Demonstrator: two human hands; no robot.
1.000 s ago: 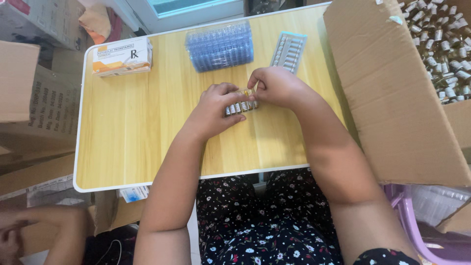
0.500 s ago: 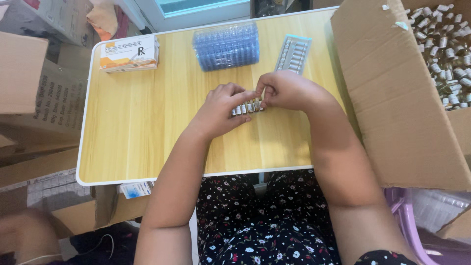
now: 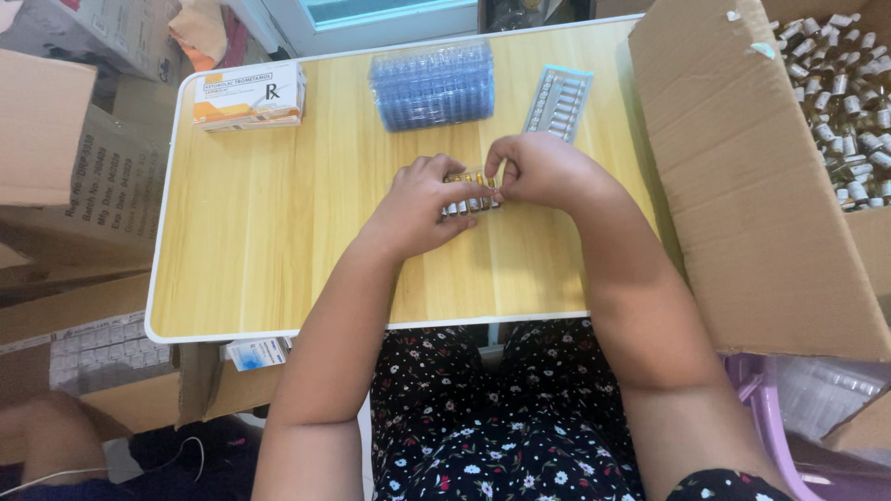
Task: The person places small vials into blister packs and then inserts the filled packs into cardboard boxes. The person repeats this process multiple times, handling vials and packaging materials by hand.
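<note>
My left hand rests on a clear tray of small ampoules in the middle of the wooden table, holding it down by its left end. My right hand pinches at the tray's right end with thumb and forefinger; what is between the fingertips is hidden. The ampoules lie side by side, amber at the tips with pale labels. Much of the tray is covered by both hands.
A stack of blue-tinted empty trays and a filled tray lie at the table's far side. A white and orange carton sits at the far left corner. A large cardboard box of loose ampoules stands on the right. Another person's arm shows at bottom left.
Both hands stay on the ampoule tray with only slight finger movement. The view has shifted a little, and the other person's arm at bottom left has moved.
</note>
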